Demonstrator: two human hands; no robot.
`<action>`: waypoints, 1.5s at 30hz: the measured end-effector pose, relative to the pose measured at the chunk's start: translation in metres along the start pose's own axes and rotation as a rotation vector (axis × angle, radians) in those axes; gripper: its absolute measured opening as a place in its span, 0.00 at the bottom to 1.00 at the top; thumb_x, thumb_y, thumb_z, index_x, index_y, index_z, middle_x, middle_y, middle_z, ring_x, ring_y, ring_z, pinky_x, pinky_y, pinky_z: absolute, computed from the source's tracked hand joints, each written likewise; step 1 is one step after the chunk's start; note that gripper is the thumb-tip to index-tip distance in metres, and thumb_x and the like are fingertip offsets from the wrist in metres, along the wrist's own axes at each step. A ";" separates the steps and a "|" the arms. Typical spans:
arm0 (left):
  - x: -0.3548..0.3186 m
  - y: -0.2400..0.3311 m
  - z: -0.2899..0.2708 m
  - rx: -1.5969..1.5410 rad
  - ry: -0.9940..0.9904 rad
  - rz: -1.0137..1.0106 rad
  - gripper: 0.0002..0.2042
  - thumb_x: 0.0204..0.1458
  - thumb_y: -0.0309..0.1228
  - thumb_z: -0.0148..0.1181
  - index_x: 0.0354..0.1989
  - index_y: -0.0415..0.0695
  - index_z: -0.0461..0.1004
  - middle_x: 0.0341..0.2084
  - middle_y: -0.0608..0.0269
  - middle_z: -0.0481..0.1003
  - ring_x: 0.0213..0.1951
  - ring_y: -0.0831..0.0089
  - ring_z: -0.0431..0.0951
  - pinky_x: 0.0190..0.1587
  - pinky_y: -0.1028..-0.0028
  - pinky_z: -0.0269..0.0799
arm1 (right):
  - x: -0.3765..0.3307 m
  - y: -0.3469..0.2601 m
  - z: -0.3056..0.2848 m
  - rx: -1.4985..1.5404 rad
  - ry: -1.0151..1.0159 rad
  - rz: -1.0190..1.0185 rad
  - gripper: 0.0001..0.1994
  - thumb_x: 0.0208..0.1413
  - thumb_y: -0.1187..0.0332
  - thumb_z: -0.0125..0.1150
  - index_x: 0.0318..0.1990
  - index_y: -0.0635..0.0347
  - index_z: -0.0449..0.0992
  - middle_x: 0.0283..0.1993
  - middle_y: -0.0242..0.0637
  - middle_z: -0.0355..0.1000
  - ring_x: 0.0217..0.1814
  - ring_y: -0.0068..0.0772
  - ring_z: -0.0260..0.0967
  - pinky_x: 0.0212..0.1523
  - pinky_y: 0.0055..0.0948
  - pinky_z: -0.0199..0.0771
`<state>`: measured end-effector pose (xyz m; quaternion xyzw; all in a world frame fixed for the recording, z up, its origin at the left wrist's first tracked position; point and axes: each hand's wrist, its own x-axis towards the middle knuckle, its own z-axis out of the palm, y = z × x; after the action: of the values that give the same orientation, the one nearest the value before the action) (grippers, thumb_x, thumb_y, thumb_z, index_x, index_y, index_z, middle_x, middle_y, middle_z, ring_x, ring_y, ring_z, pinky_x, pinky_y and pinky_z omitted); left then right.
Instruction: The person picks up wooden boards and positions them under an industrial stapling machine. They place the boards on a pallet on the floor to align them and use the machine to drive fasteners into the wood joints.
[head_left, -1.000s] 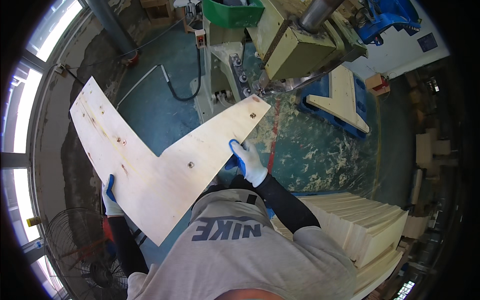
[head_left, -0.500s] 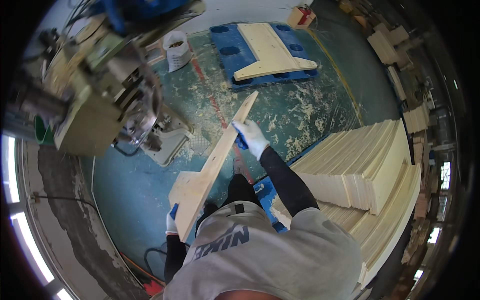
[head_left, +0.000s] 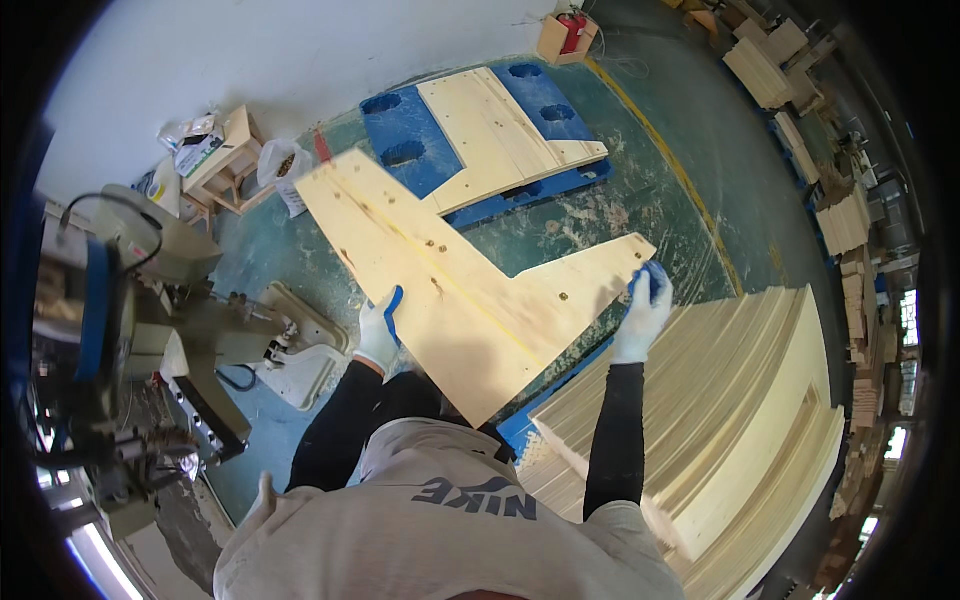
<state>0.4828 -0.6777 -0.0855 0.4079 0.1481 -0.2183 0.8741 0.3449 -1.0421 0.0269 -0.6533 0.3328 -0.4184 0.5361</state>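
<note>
Between my hands is a wide, pale plywood panel (head_left: 450, 300) with an angled notch and brown knots, its broad face turned up toward me. My left hand (head_left: 378, 330), in a white glove with blue on the palm side, grips its near left edge. At the tip of the narrow right arm of the panel, my right hand (head_left: 645, 315) pinches the edge, gloved the same way. Beyond it lies a similar notched plywood panel (head_left: 500, 125) on a blue plastic pallet (head_left: 395, 120), partly covered by the held one.
A tall stack of plywood panels (head_left: 700, 390) stands close on my right. To the left is a workshop machine (head_left: 190, 320) with a grey base. A white sack (head_left: 280, 175) and small wooden stool (head_left: 228, 165) stand near the wall; red extinguishers (head_left: 572, 33) sit in a box.
The panel has turned from nearly edge-on to broad face up. My hands have spread apart, the right one moving rightward. My view has swung, bringing the stool into sight.
</note>
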 end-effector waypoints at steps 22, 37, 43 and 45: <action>0.530 -0.097 0.393 0.738 -0.256 -0.006 0.25 0.58 0.30 0.62 0.62 0.35 0.68 0.53 0.52 0.77 0.54 0.69 0.77 0.56 0.71 0.71 | 0.571 0.261 0.330 -0.033 -0.425 0.256 0.12 0.62 0.74 0.64 0.51 0.70 0.77 0.46 0.32 0.78 0.44 0.20 0.72 0.49 0.22 0.72; 0.761 -0.311 0.343 1.134 0.163 -0.291 0.29 0.50 0.33 0.62 0.63 0.40 0.65 0.54 0.40 0.75 0.58 0.46 0.73 0.59 0.59 0.69 | 0.705 0.566 0.468 -0.289 -0.596 0.514 0.10 0.58 0.73 0.68 0.45 0.68 0.79 0.41 0.31 0.77 0.40 0.17 0.71 0.43 0.20 0.71; 0.812 -0.345 0.287 1.020 0.206 -0.390 0.27 0.47 0.31 0.65 0.57 0.39 0.68 0.48 0.44 0.77 0.54 0.49 0.76 0.57 0.61 0.71 | 0.688 0.628 0.507 -0.337 -0.594 0.527 0.11 0.59 0.68 0.69 0.41 0.67 0.78 0.37 0.28 0.76 0.38 0.18 0.69 0.41 0.23 0.70; 0.823 -0.346 0.275 1.032 0.223 -0.419 0.25 0.46 0.31 0.66 0.55 0.39 0.68 0.47 0.44 0.77 0.53 0.47 0.76 0.55 0.60 0.72 | 0.682 0.651 0.516 -0.252 -0.598 0.599 0.12 0.59 0.68 0.69 0.43 0.68 0.78 0.38 0.31 0.77 0.38 0.19 0.71 0.42 0.23 0.72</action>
<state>1.0395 -1.3044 -0.4981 0.7648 0.1914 -0.3869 0.4783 1.1125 -1.5595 -0.5193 -0.6807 0.3863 0.0067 0.6224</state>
